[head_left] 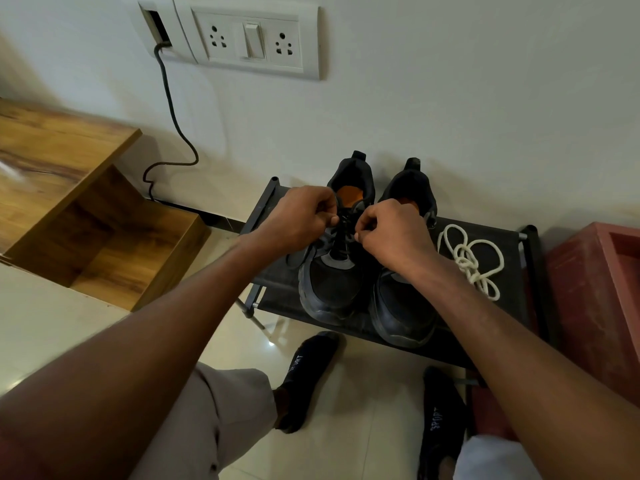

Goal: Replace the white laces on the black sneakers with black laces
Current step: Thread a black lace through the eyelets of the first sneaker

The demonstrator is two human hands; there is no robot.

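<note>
Two black sneakers stand side by side on a low black rack (509, 271), toes toward me. The left sneaker (332, 285) carries a black lace (341, 237) across its eyelets. My left hand (301, 216) pinches one end of that lace over the tongue. My right hand (391, 233) pinches the other end, close beside it. The right sneaker (401, 310) lies partly under my right wrist, so its lacing is hidden. A loose pile of white laces (471, 261) rests on the rack to the right of the shoes.
The rack stands against a white wall with a socket panel (249, 39) and a dark cable (169, 109) hanging down. A wooden cabinet (86, 216) is at the left, a red box (602, 306) at the right. My feet in black socks (304, 375) stand on the tiled floor.
</note>
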